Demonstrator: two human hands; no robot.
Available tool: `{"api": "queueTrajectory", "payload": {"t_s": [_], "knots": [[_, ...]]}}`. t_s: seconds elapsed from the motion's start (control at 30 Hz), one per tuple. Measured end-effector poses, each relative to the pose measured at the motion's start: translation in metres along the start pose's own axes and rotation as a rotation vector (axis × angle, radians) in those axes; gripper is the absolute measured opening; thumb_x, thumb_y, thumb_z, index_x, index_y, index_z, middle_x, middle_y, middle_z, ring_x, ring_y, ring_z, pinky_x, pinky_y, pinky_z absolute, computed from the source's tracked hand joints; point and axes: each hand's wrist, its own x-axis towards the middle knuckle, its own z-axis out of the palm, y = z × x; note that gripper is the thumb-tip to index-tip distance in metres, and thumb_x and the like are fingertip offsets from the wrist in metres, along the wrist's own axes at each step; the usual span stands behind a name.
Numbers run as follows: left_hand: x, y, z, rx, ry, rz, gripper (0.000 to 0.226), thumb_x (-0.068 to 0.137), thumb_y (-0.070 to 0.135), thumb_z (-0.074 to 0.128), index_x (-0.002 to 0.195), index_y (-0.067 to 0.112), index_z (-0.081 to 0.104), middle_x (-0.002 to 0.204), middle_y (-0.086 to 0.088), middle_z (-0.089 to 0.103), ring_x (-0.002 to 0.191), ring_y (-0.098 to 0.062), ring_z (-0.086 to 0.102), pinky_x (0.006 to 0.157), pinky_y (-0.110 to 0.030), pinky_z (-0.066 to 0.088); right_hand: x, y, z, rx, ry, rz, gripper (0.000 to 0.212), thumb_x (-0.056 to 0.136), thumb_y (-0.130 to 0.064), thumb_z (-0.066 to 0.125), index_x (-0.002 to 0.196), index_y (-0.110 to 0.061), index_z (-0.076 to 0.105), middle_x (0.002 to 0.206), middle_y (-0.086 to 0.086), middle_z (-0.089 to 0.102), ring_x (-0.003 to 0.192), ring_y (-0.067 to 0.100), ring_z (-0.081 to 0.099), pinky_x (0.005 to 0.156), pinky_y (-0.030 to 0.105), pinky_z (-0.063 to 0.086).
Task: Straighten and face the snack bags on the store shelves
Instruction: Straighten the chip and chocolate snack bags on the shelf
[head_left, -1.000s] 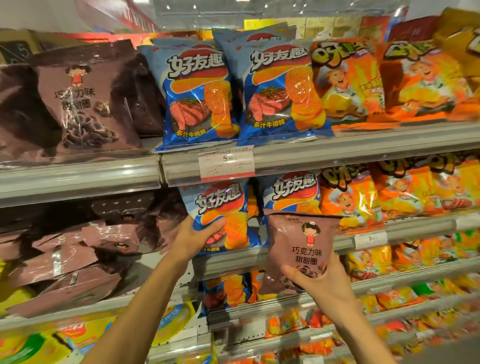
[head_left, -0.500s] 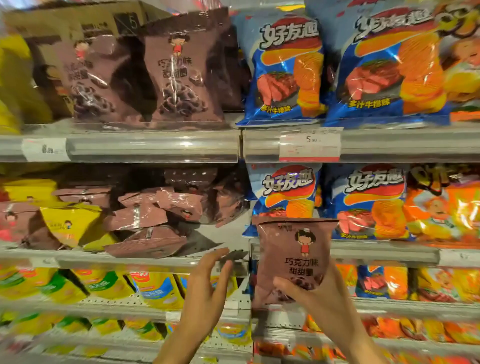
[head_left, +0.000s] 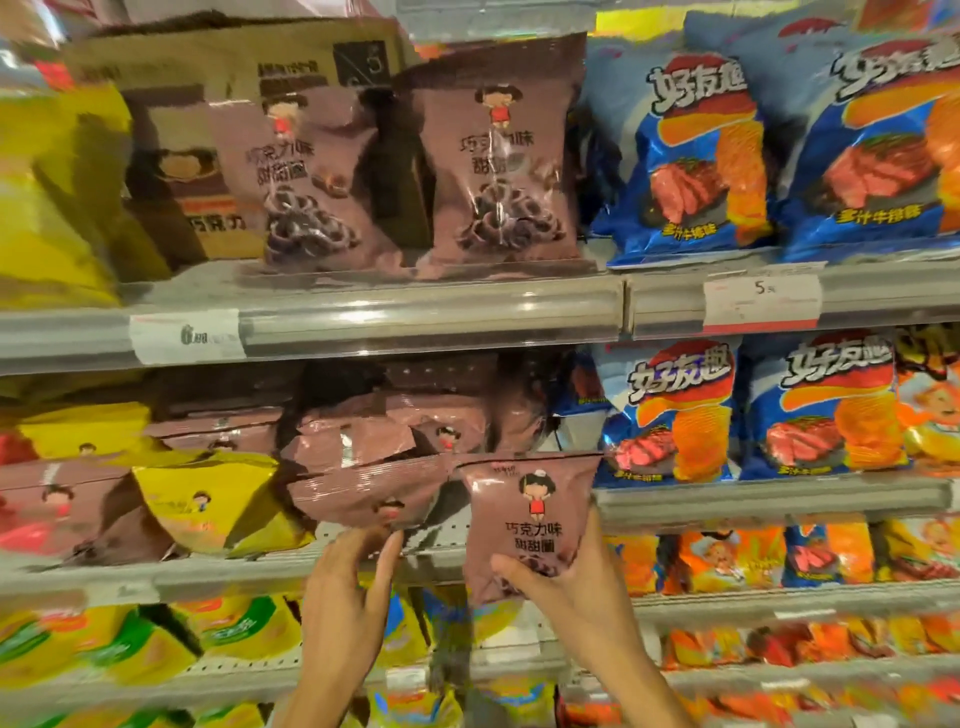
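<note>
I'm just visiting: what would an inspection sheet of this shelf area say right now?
Surface: middle shelf, metal rail with price tags.
Job's things: brown snack bag held upright, facing out; fallen brown bags piled flat on the shelf.
Clutter: yellow bag lying among the brown ones.
Grips: right hand holds the upright bag; left hand touches the lowest fallen bag's edge.
Cables: nothing seen.
Surroundings: blue chip bags standing to the right; cardboard box above.
</note>
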Motion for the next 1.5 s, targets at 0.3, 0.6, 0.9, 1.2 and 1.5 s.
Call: {"api": "queueTrajectory", "payload": {"t_s": [0.3,0.6,0.9,1.2,1.5], "knots": [[0.052,-0.015,-0.003,0.058,-0.085,-0.122,0.048,0.093,0.059,0.049,0.071,0.019,0.064,0.066,-0.004,0.069,0.07,-0.03,0.067,0.063,-0.044,0.053,0.038,-0.011,0.026,-0.041,0.104,-0.021,0.086,0.055,-0.067,0.087,0.127,-0.042,0.048,0.116,-0.021,0.07,0.108,0.002,0.067,0.093,0.036,0.056],[0.055,-0.008,0.007,0.16,-0.055,-0.216,0.055,0.094,0.066,0.039,0.068,0.024,0.062,0.063,-0.01,0.064,0.071,-0.038,0.063,0.053,-0.034,0.04,0.072,-0.006,0.025,-0.103,0.031,0.08,0.08,0.05,-0.068,0.086,0.115,-0.031,0.057,0.097,-0.026,0.072,0.089,-0.01,0.067,0.073,0.006,0.05],[0.046,-0.012,0.009,0.274,-0.081,-0.135,0.044,0.095,0.062,0.038,0.079,0.028,0.062,0.071,-0.012,0.068,0.077,-0.04,0.066,0.056,-0.036,0.04,0.079,-0.011,0.022,-0.041,0.009,0.052,0.08,0.06,-0.059,0.088,0.124,-0.035,0.047,0.111,-0.021,0.068,0.097,-0.013,0.064,0.081,0.008,0.053],[0.046,-0.008,0.006,0.208,-0.098,-0.152,0.043,0.094,0.062,0.041,0.071,0.03,0.058,0.056,-0.003,0.061,0.066,-0.031,0.064,0.055,-0.036,0.043,0.087,-0.012,0.021,-0.259,-0.143,0.18,0.1,0.043,-0.079,0.075,0.118,-0.024,0.04,0.121,0.0,0.066,0.114,0.022,0.063,0.1,0.048,0.052],[0.043,-0.003,0.007,0.206,-0.109,-0.161,0.039,0.097,0.057,0.043,0.076,0.029,0.059,0.062,-0.007,0.064,0.069,-0.035,0.064,0.056,-0.039,0.044,0.087,-0.012,0.019,-0.36,-0.187,0.193,0.088,0.063,-0.07,0.082,0.123,-0.015,0.049,0.124,0.004,0.063,0.116,0.024,0.062,0.099,0.045,0.053]]}}
